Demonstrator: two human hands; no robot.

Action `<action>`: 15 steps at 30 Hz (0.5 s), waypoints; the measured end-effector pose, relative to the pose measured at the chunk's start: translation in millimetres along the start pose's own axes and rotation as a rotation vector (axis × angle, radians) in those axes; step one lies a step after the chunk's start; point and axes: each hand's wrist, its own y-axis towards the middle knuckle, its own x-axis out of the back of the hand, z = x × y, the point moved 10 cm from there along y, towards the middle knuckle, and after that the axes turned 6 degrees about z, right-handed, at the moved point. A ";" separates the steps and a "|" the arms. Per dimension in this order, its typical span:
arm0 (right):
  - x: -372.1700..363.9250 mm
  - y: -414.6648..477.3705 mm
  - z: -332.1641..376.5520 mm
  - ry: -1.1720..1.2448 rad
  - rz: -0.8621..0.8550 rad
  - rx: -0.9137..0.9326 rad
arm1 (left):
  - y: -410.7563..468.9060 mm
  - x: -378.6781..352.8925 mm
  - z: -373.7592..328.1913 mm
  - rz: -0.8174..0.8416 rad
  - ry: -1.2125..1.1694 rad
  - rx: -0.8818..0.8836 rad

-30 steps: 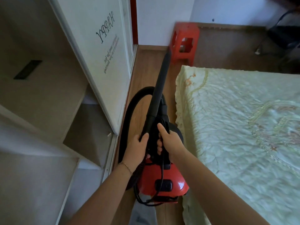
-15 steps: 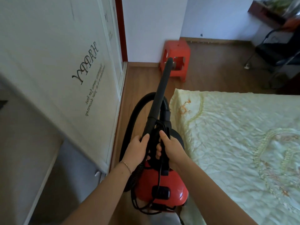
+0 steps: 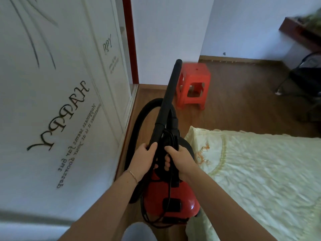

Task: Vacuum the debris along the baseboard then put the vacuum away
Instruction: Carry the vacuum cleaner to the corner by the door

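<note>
Over the last second the open wardrobe shelves have slid out of view on the left, and the red stool (image 3: 194,84) and far baseboard (image 3: 234,59) now sit lower and larger in the head view. The person seems to have turned and moved forward along the strip of floor (image 3: 225,105) between the wardrobe door (image 3: 60,101) and the bed (image 3: 251,171). Neither hold has changed. The left grip (image 3: 144,159) is curled round the foot of the black wand (image 3: 168,101), whose long axis runs up and away from it toward the stool. The right grip (image 3: 180,160) is wrapped round the black carry handle, together with a loop of cord. The red canister vacuum (image 3: 166,193) lies directly under both, between the forearms, with its hose (image 3: 139,122) arching off to the left. Whether it rests on the floor or is lifted I cannot tell. The right grip looks to be bearing the weight, so putting the vacuum away likely turns on that arm
</note>
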 end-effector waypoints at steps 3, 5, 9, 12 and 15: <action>16.0 45.7 22.9 -0.009 -0.007 -0.001 | 47.7 -5.1 -22.3 0.005 -0.005 0.005; 27.3 79.6 34.2 -0.003 -0.020 -0.005 | 82.7 -6.7 -33.4 0.018 0.004 0.024; 46.9 151.5 57.6 0.015 -0.050 -0.035 | 162.3 -8.4 -54.1 0.074 -0.003 0.074; 61.8 203.4 83.8 0.024 -0.092 -0.063 | 222.2 -10.8 -78.2 0.116 -0.010 0.101; 79.4 250.5 113.0 0.033 -0.137 -0.062 | 277.1 -14.0 -107.7 0.153 -0.001 0.103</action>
